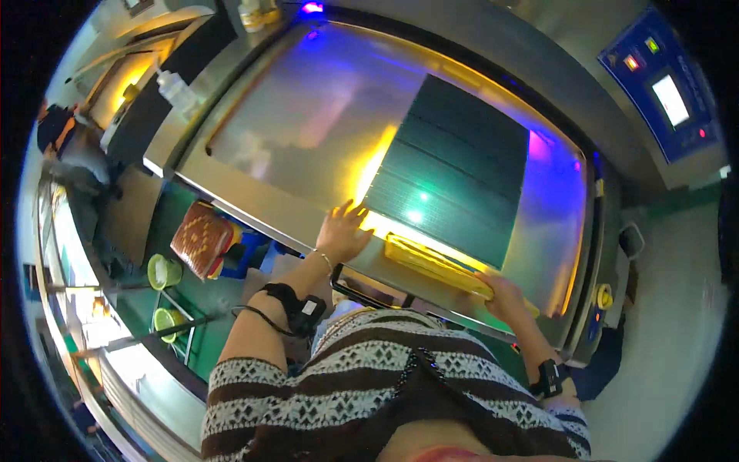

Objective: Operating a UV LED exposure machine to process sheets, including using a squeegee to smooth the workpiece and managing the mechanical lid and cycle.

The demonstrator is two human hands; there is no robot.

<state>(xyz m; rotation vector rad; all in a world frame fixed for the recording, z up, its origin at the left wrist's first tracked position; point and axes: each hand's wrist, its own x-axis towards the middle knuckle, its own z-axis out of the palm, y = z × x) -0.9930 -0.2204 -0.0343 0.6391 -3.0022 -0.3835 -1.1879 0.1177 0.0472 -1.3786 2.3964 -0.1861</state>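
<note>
A dark green, sheet-like panel point(462, 165) with thin parallel lines lies on the shiny metal bed point(292, 123) of a machine. My left hand point(344, 235) rests at the panel's near left corner, fingers spread, with nothing seen in it. Along the near edge of the bed runs a long, yellow, see-through strip point(431, 263), perhaps folded sheet; its exact kind I cannot make out. My right hand point(504, 299) is closed around the right end of this strip, close to the panel's near right corner. Part of that grip is hidden by the hand itself.
A blue control box point(660, 85) with a lit screen hangs at the far right. A white squeeze bottle point(177, 91) stands left of the bed. Lower left are a brown patterned cushion point(202, 240) and green cups point(164, 272) on a rack. A yellow knob point(603, 296) sits at the right.
</note>
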